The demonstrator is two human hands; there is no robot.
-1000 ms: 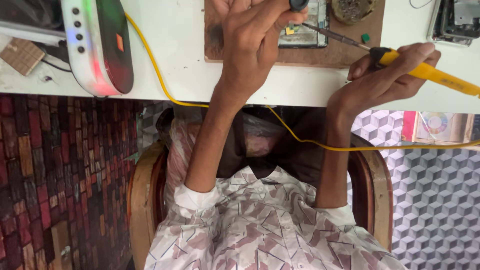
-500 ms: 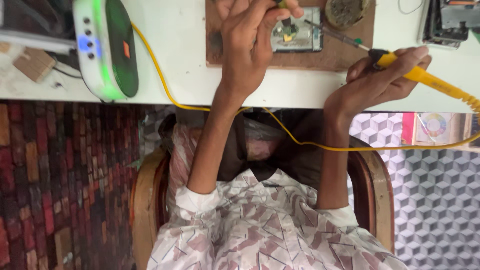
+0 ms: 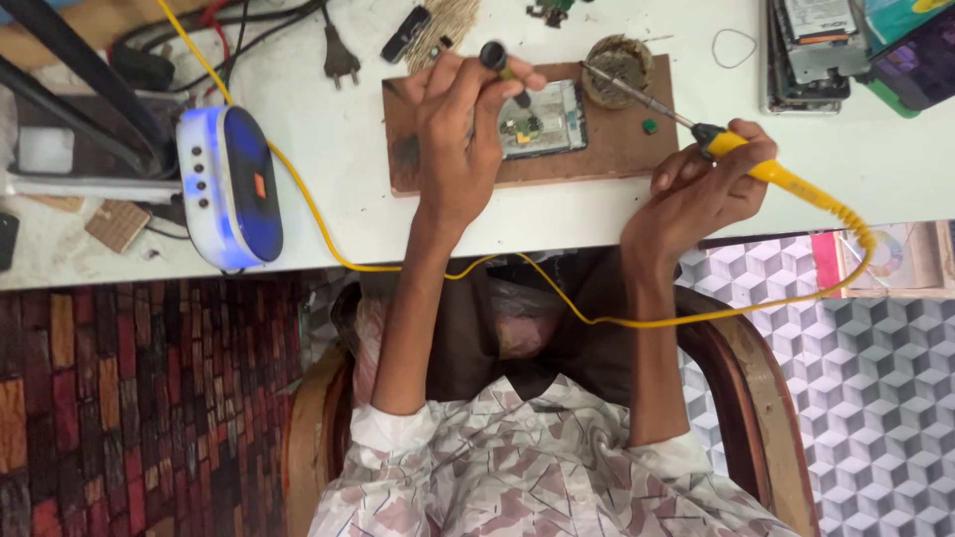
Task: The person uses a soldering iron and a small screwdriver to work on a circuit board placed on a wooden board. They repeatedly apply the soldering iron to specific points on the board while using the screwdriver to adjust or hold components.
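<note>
- My left hand (image 3: pixel 460 139) pinches a small black-knobbed tool (image 3: pixel 502 68) over the opened phone (image 3: pixel 542 119) on the brown board (image 3: pixel 617 149).
- My right hand (image 3: pixel 701 189) grips the yellow soldering iron (image 3: pixel 766 171), tip at the round tin (image 3: pixel 617 68).

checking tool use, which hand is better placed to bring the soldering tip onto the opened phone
Right. The right hand grips the yellow soldering iron, its tip at the round tin beside the opened phone. The left hand is busy holding a small dark tool over it.
</note>
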